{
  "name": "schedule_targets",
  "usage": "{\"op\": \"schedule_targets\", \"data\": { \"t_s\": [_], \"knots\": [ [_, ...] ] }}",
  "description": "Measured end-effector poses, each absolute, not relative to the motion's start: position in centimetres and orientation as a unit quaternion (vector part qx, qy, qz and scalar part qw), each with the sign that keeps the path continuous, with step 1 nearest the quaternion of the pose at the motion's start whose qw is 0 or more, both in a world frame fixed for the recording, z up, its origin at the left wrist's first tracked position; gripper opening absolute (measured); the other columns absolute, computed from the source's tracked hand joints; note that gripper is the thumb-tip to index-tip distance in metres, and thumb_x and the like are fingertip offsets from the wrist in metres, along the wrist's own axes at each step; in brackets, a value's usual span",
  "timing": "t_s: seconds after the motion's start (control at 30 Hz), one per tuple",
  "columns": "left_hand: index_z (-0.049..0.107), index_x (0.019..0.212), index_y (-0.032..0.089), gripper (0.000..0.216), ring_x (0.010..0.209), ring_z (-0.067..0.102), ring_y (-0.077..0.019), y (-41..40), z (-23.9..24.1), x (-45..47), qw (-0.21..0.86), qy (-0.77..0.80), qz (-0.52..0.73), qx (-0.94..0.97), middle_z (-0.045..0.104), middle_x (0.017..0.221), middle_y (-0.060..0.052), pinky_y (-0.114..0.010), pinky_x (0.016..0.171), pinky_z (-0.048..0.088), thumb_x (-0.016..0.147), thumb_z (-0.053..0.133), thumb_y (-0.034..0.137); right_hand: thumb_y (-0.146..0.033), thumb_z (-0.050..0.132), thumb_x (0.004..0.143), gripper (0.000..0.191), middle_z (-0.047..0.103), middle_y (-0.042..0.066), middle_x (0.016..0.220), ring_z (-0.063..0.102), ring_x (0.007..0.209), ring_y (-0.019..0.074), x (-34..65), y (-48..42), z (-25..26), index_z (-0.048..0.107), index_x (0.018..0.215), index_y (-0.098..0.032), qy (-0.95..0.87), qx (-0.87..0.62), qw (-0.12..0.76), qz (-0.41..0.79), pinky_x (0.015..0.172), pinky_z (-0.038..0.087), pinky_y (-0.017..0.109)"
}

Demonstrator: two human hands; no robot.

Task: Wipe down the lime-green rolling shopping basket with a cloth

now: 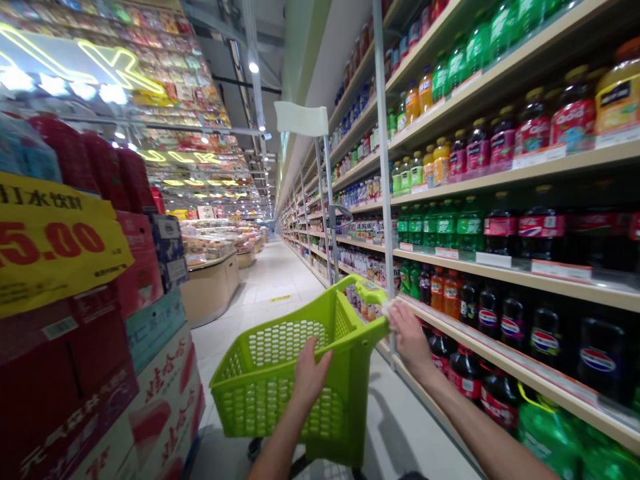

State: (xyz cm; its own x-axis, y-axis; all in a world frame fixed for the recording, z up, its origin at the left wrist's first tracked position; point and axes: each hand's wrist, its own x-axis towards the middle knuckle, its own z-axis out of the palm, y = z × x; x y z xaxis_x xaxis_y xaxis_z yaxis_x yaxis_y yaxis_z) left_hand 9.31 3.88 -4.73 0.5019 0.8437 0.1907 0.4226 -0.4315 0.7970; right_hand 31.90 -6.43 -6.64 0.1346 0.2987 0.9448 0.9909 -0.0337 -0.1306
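Observation:
A lime-green plastic shopping cart [280,400] stands in front of me, turned at an angle in the aisle. My left hand [310,375] is closed over the rim of the cart's near side, the thumb apart from the fingers. The cart's handle [373,328] is at the right end, and my right hand [407,333] is closed around it. Something small and whitish [387,307] shows at the right fingers; its kind I cannot make out. Through the perforated walls, nothing shows lying in the visible part of the basket.
Shelves of bottled drinks [530,227] line the right side, close to my right arm. Stacked drink cartons [160,393] with a yellow price sign [55,243] stand close on the left. Rounded display counters [210,287] follow farther along the white-tiled aisle [273,267].

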Motion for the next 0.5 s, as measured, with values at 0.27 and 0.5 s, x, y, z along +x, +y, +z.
{"op": "schedule_targets", "data": {
  "t_s": [0.27,0.5],
  "knots": [
    [0.02,0.136,0.013,0.076,0.134,0.013,-0.0271,8.4,-7.4,5.0,0.062,0.484,0.065,0.871,0.018,0.145,-0.011,-0.057,0.104,0.012,0.07,0.051,0.033,0.002,0.031,0.075,0.067,0.038,0.005,0.136,0.026,0.129,0.0215,33.0,-5.0,-8.8,0.027,0.137,-0.024,-0.537,-0.607,0.424,-0.405,0.102,0.033,0.049],
    [0.016,0.138,0.014,0.08,0.134,0.009,-0.028,8.5,-7.6,4.6,0.061,0.482,0.052,0.872,0.011,0.146,-0.01,-0.059,0.102,0.013,0.069,0.048,0.041,0.0,0.033,0.081,0.057,0.046,0.009,0.131,0.028,0.128,0.0204,29.2,-4.7,-8.1,0.034,0.133,-0.021,-0.631,-0.538,0.374,-0.415,0.102,0.032,0.048]
  ]
}}
